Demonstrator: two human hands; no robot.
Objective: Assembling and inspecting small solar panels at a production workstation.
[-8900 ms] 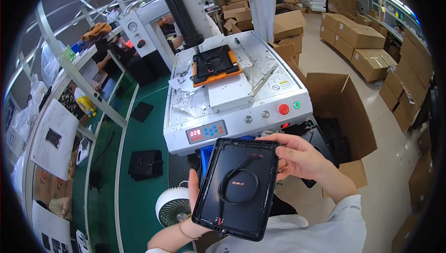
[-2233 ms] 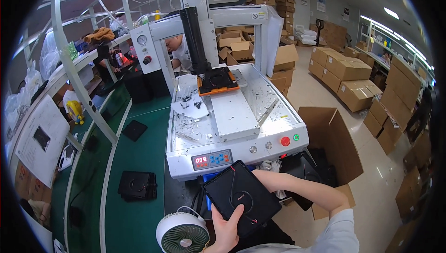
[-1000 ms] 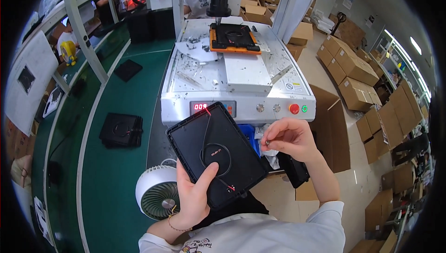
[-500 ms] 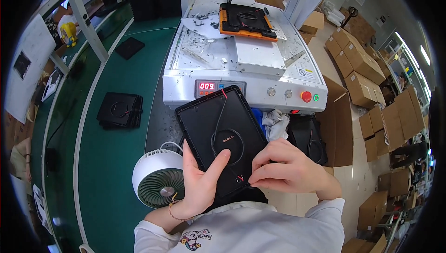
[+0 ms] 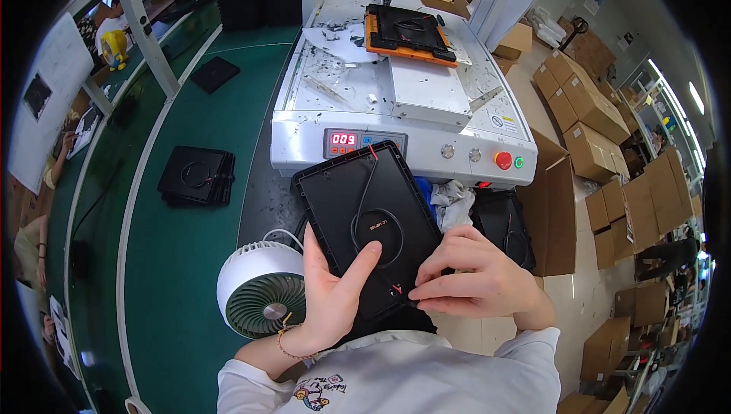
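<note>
A black rectangular plastic panel (image 5: 331,208), tilted, is held in front of the white machine. A thin black cable (image 5: 354,225) lies looped on its face, with red wire ends at the top and near the lower corner. My left hand (image 5: 333,292) grips the panel's left side, thumb pressed on the face within the cable loop. At the lower right edge, my right hand (image 5: 476,277) is closed in a pinch, fingertips touching the panel beside the lower red wires. Whatever may be between those fingertips is too small to make out.
The white machine (image 5: 304,138) carries an orange fixture (image 5: 415,54) holding another black panel. A white fan (image 5: 263,285) stands beside my left forearm. Stacked black panels (image 5: 196,178) lie on the green table (image 5: 179,262). An open carton (image 5: 552,216) stands right, near a crumpled white cloth (image 5: 454,205).
The view has shifted slightly, so the machine and panel sit a little further right. My left hand keeps its grip; my right fingertips stay at the same edge with only a slight shift.
</note>
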